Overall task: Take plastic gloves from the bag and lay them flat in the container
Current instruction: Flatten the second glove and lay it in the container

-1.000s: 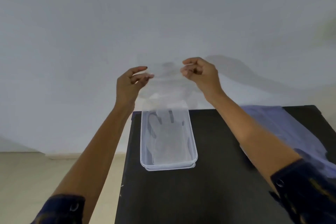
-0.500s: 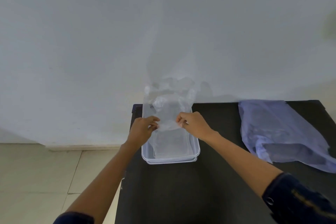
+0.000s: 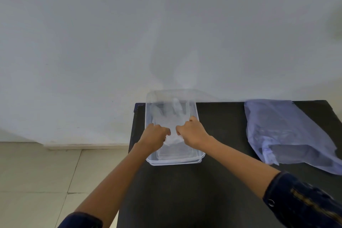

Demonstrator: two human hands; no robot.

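table point(image 3: 185, 194): black top, set against a pale wall; tiled floor shows to its left.
container point(image 3: 200, 156): clear plastic tub at the far left part of the table, long side running away from the camera.
glove point(image 3: 173, 114): thin clear plastic, lying inside the container with its finger end toward the wall; one finger shape is visible near the far end, the rest hard to make out through the film.
left hand point(image 3: 154, 137): over the container's left half, fingers curled and pinched on the near edge of the glove.
right hand point(image 3: 192, 134): over the container's right half, fingers curled and pinched on the same edge, just beside the left hand.
bag point(image 3: 288, 131): pale lilac plastic, flat on the right side of the table, well apart from the container.
sleeves: dark, pushed up on both forearms.
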